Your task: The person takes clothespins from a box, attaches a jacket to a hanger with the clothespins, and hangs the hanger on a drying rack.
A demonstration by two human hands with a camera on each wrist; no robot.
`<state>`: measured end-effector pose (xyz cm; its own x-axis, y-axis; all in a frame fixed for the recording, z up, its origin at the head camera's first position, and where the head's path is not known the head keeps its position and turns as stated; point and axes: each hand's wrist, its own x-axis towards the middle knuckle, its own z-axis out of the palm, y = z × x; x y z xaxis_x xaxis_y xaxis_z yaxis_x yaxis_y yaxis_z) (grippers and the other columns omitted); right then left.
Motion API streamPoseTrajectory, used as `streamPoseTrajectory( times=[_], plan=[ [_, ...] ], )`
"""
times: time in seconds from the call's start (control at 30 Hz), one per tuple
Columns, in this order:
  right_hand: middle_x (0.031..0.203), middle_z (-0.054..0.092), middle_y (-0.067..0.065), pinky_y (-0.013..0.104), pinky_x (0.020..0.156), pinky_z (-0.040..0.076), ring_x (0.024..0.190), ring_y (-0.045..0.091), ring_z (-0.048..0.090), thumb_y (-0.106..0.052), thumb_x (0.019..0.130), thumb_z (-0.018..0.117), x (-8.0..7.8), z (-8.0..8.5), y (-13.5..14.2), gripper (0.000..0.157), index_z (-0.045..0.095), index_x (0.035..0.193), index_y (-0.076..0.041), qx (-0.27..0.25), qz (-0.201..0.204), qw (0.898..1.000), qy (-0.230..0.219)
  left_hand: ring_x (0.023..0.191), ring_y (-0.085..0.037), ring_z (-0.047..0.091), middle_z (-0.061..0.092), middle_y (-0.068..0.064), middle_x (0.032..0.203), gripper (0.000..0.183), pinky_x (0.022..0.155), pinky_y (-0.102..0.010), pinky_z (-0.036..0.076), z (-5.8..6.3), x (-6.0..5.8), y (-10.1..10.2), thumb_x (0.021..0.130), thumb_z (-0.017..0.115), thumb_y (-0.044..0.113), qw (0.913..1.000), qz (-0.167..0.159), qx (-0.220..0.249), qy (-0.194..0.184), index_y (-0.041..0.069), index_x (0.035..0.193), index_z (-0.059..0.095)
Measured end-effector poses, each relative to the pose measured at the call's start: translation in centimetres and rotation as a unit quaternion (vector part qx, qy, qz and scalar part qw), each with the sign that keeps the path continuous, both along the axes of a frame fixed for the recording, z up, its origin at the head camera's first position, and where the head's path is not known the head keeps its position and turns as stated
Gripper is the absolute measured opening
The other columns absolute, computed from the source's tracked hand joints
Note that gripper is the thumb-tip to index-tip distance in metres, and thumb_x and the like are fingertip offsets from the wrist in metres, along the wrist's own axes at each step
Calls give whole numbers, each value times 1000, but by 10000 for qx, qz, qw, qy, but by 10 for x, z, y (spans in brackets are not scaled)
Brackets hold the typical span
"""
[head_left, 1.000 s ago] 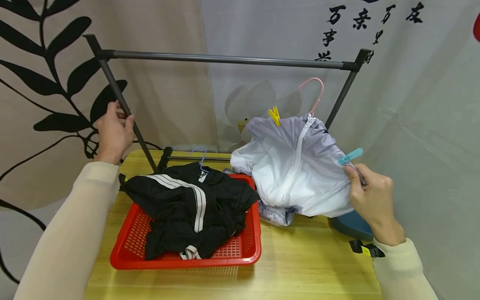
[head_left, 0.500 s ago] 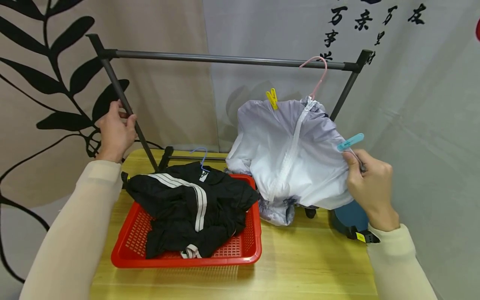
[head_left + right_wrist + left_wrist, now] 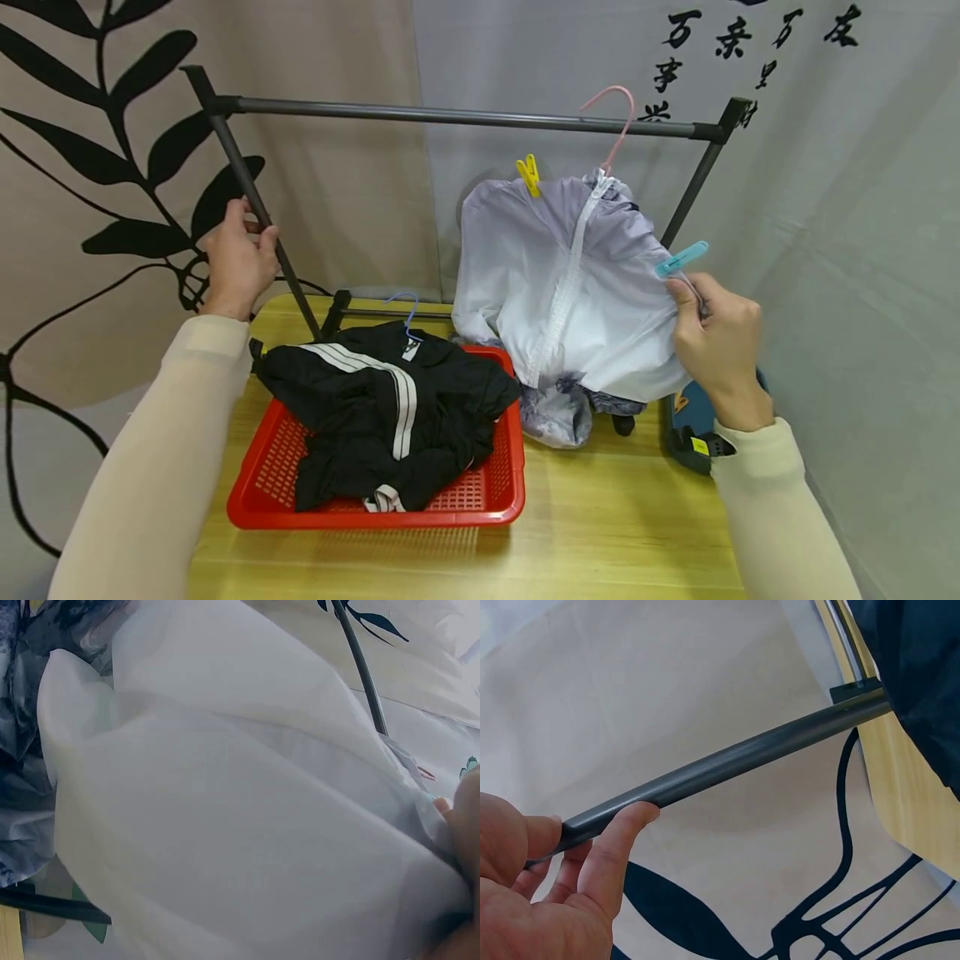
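Observation:
My left hand (image 3: 238, 258) grips the left upright (image 3: 262, 217) of a dark metal clothes rack, thumb and fingers on opposite sides of the tube (image 3: 727, 769) in the left wrist view. With my right hand (image 3: 716, 342) I pinch the right side of a white-and-lilac zip jacket (image 3: 615, 308), just below a light-blue clothespin (image 3: 681, 259). A yellow clothespin (image 3: 528, 176) is clipped at its other shoulder. From its collar rises a pink hanger hook (image 3: 621, 125), which overlaps the rack's top rail (image 3: 450, 115). White fabric (image 3: 225, 810) fills most of the right wrist view.
A red basket (image 3: 375, 522) on the wooden table (image 3: 600, 525) holds a black garment (image 3: 360, 417) with white stripes and a blue hanger hook (image 3: 411, 315). A dark blue object (image 3: 701, 408) stands behind my right wrist. Curtains hang behind the rack.
My right hand has lifted the jacket and then shifted it slightly left; its pink hook has risen from below the top rail to level with it. My left hand keeps its grip.

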<state>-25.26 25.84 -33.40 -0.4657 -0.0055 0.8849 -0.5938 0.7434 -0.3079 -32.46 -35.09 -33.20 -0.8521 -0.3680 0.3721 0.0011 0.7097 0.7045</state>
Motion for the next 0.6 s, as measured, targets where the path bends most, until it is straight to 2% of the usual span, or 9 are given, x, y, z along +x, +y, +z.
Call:
streamPoseTrajectory(
  times=[0.3, 0.6],
  plan=[
    [73, 73, 19, 18, 60, 29, 60, 5, 44, -12, 111, 78, -13, -1, -11, 23, 83, 100, 7, 67, 81, 9998, -181, 133, -49, 76, 66, -29, 156, 53, 109, -68, 64, 0, 1, -1, 125, 51, 30, 9999, -2, 49, -110, 7, 172, 41],
    [71, 69, 18, 20, 58, 29, 58, 4, 42, -12, 114, 75, -21, -8, -12, 24, 81, 101, 7, 214, 188, 9987, -415, 133, -50, 76, 67, -31, 154, 52, 111, -70, 64, 1, 0, -1, 124, 53, 27, 10000, -8, 37, 34, 7, 171, 43]
  ],
)
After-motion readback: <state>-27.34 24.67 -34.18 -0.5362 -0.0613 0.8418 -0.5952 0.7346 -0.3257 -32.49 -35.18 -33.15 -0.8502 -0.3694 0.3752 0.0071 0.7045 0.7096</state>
